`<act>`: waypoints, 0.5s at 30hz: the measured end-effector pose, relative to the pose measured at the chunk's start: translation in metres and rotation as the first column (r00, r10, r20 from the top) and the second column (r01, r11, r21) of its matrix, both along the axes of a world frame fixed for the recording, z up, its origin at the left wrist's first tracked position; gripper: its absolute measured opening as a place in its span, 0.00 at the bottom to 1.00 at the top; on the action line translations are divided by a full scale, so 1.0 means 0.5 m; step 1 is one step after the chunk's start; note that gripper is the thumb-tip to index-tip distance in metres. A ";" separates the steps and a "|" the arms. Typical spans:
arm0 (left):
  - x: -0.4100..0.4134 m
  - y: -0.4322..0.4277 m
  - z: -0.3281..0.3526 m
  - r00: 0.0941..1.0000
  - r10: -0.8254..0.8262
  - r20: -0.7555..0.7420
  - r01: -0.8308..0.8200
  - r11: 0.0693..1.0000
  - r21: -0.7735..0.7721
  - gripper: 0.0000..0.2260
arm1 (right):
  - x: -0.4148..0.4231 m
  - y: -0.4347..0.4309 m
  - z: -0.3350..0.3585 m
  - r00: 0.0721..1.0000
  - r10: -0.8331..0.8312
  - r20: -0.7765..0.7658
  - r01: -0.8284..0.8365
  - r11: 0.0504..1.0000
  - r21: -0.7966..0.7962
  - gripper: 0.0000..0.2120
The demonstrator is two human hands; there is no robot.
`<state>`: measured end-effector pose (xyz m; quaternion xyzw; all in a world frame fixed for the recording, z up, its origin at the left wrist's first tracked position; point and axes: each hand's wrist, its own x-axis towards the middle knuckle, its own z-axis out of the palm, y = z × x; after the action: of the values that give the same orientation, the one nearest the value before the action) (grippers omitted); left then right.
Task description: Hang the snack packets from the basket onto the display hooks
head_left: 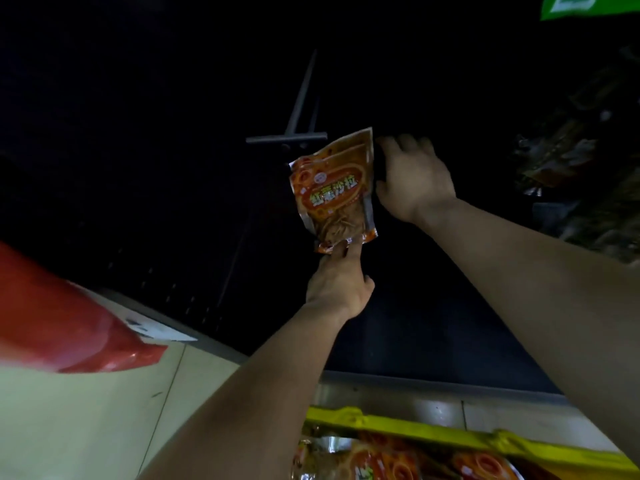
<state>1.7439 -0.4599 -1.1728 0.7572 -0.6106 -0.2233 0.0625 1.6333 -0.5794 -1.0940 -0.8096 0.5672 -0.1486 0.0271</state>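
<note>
While the left hand [341, 289] pinches the bottom edge of the snack packet [334, 188], its fingers [343, 251] closed on the seam from below, the packet stands raised in front of the dark display panel [138, 133]. The long axis runs bottom-to-top in view, with the top tipped slightly right.

Key relation: the packet's top edge sits just below, and a bit right of, the front end of 1 grey display hook [302, 98]. The hook's prong runs back and up into the panel, with a short crossbar at the near end. Top edge and crossbar look near but apart. The hang hole isn't visible, too blurred.

The right hand [412, 178] is just beside the packet's upper right edge, fingers straight and spread, holding nothing. I can't tell whether the fingertips touch the top corner. It is the nearer hand to the top edge and the hook.

My read: the top needs to shift left and up to meet the prong tip. The left hand only controls the far end, so the right should steady the top.

More packets [381, 462] wait in the yellow basket [398, 427] below.
</note>
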 end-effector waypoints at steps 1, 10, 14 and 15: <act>0.000 0.001 0.004 1.000 -0.001 0.000 0.001 1.000 0.002 0.36 | -0.013 0.009 -0.005 1.000 -0.007 0.007 0.007 1.000 0.000 0.30; -0.012 0.103 0.074 1.000 -0.026 0.007 0.025 0.997 0.076 0.32 | -0.147 0.163 -0.019 0.997 0.016 -0.072 0.005 0.959 0.282 0.31; -0.015 0.197 0.136 0.999 -0.042 0.012 0.041 0.996 0.079 0.31 | -0.196 0.275 0.019 0.998 0.008 -0.067 0.016 0.939 0.343 0.30; -0.017 0.226 0.151 0.999 -0.044 0.011 0.043 0.996 0.082 0.31 | -0.208 0.305 0.030 0.998 0.003 -0.062 0.019 0.933 0.358 0.30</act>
<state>1.7353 -0.3468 -1.0972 0.7471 -0.6176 -0.2446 0.0226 1.5291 -0.4266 -1.0792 -0.7930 0.5886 -0.0176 0.1562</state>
